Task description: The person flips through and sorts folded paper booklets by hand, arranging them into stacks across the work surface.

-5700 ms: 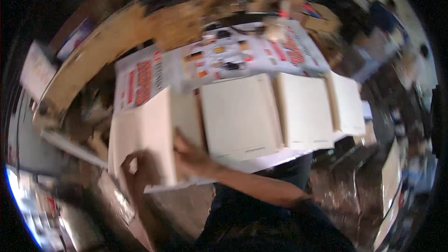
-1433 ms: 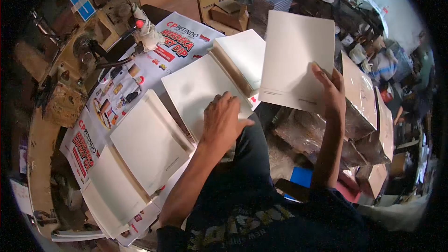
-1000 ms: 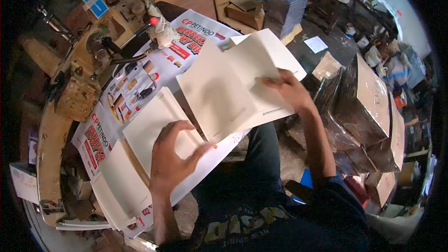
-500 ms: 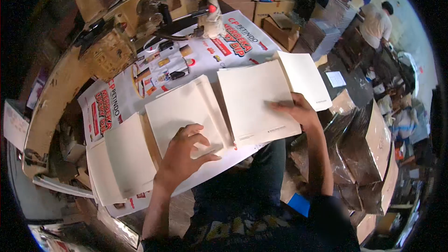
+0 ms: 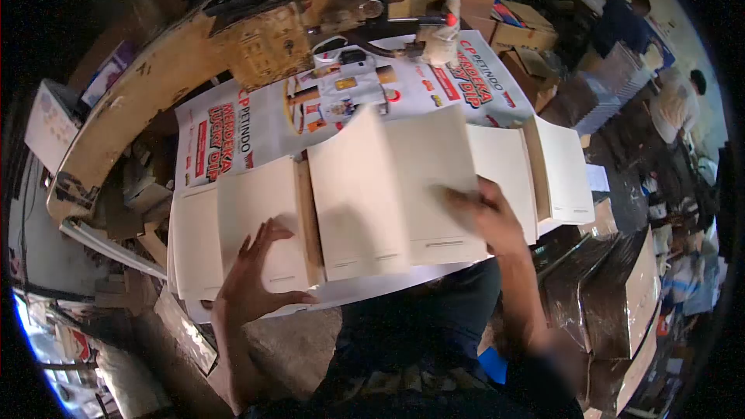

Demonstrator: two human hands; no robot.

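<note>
Off-white paper stacks lie side by side across the printed sheet [image 5: 268,128]. My right hand [image 5: 498,225] grips the right edge of a raised sheaf of paper [image 5: 427,171], its thumb smeared over the page. Left of that sheaf stands a curved, blurred page [image 5: 353,194], the two meeting along a soft line. My left hand [image 5: 252,279] is open, thumb and fingers spread apart around the lower part of a left-hand paper stack [image 5: 260,202]. Nothing sits in its grasp. Further paper [image 5: 500,163] lies behind my right hand, next to a thick stack [image 5: 566,167] at the right end.
A worn, tan machine frame [image 5: 264,43] arches over the far side of the table. Plastic-wrapped boxes [image 5: 609,295] stand at the right. Cardboard boxes [image 5: 524,35] are beyond the table, and two people [image 5: 675,105] are in the back right.
The view has swung, so the table sits further right. My left hand has moved away from the middle stack to the left one. The right hand's sheaf now stands raised beside a curving page.
</note>
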